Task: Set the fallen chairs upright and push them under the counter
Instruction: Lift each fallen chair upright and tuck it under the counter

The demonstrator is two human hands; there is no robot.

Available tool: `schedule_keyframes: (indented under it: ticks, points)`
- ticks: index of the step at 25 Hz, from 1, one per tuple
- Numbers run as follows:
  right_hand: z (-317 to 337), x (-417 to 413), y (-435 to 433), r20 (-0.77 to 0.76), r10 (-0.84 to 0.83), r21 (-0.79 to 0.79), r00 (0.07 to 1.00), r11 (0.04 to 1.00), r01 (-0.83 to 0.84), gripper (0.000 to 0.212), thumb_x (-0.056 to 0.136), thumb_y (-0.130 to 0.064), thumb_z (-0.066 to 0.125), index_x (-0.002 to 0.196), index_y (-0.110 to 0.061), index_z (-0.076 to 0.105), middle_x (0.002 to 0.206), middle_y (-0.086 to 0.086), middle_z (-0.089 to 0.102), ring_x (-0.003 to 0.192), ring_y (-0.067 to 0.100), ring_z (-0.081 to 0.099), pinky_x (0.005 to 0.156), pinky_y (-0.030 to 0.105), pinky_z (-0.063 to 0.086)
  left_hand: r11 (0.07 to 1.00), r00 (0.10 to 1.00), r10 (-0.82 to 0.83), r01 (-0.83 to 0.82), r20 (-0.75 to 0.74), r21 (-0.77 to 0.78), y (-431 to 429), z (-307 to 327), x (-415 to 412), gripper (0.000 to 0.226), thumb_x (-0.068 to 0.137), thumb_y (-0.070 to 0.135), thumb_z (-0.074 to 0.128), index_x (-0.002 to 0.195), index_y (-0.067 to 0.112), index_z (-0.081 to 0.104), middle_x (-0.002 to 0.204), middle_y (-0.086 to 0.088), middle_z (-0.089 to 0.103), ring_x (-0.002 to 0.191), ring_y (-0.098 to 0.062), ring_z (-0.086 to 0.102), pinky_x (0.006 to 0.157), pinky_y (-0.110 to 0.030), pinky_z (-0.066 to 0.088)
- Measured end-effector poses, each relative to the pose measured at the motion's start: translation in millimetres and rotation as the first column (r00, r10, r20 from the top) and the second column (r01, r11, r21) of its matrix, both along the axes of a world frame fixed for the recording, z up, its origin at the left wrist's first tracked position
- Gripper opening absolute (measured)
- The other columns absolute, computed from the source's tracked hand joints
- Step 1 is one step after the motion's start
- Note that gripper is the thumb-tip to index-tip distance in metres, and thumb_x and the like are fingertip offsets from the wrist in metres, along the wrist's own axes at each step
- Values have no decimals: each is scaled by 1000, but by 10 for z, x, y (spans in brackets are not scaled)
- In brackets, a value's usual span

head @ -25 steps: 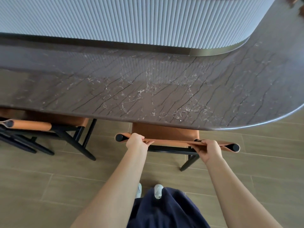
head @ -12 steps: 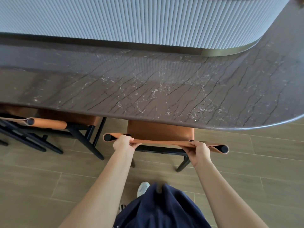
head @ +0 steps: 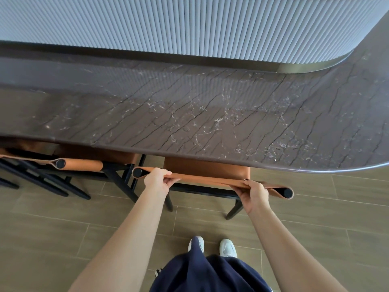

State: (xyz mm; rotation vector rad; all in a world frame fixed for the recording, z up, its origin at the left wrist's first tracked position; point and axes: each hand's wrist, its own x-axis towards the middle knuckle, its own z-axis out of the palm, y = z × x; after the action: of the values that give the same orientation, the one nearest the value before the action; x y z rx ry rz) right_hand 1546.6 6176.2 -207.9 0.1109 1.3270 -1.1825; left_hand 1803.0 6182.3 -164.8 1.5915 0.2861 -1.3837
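Note:
An upright chair [head: 207,167] with an orange leather seat and black frame stands in front of me, its seat partly under the dark marble counter [head: 210,119]. My left hand [head: 156,179] grips the left part of its orange backrest strap. My right hand [head: 252,192] grips the right part of the same strap. A second orange chair [head: 84,164] stands to the left, tucked partly under the counter, its black legs showing.
A ribbed white wall [head: 189,24] rises behind the counter, which curves away at the right. The floor [head: 63,228] is brown wood-look tile. My white shoes [head: 227,247] and dark trousers are below.
The chair has slid forward so more of its seat lies under the counter, and I have stepped closer. Both hands keep their grip on the backrest.

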Motion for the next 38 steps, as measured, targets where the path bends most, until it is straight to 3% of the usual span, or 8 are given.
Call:
schedule_keyframes:
  ticks: [6,9,16,20,22,24,31,38]
  points:
    - [47,-31,15,13,38,0,999,999,-38,12,93,11,44,89,1,49,81,20,57,77,35,62,69,56,59,1000,1000,14,-14,-2,-20,23,-18,16,43,83,-18,53,124,-4,51,119,-25,58,102,-42,60,51,-41,56]
    - [70,-72,39,21,125,14,992,992,-125,5,95,2,51,90,1,51,84,20,58,80,38,65,76,53,57,999,1000,2,-3,-7,-38,46,-9,19,45,83,-16,54,126,-3,51,120,-25,58,103,-41,60,47,-40,56]
    - [110,-99,96,-45,259,47,965,965,-257,14,94,-15,61,102,-6,54,94,20,64,87,35,69,70,45,57,998,999,-42,41,-23,-54,98,2,49,39,86,-11,56,124,-2,52,120,-24,59,105,-39,62,52,-40,58]
    - [122,-87,63,-11,192,57,981,980,-191,8,94,4,46,89,0,51,84,20,56,80,34,63,84,52,55,999,999,-42,42,-29,2,92,24,34,32,87,-13,53,118,-3,53,121,-23,56,109,-42,59,79,-47,57]
    - [116,-93,75,20,181,53,983,982,-182,16,92,9,41,83,-2,48,81,17,52,79,33,61,73,52,58,998,998,-63,63,-7,31,129,24,33,24,88,-15,51,106,-1,54,117,-24,57,107,-42,60,86,-48,55]
    - [114,-75,109,31,189,57,981,980,-191,17,91,11,40,83,-2,48,80,16,51,79,32,60,59,48,60,996,997,-77,77,2,46,161,-3,70,22,88,-16,51,105,-1,54,113,-25,59,105,-41,61,83,-48,56]
    - [87,88,47,40,154,51,987,986,-156,18,90,13,40,82,-1,48,77,15,51,72,32,59,62,51,60,999,998,-43,43,-34,6,127,-57,241,39,87,-16,50,124,-2,53,121,-24,56,112,-40,58,71,-46,56]
    - [130,240,13,7,205,58,979,977,-205,9,94,4,44,100,0,48,89,21,55,84,37,64,63,45,59,997,998,-52,51,-18,-51,40,-39,361,33,87,-12,54,117,1,55,119,-22,58,99,-36,62,57,-41,58]
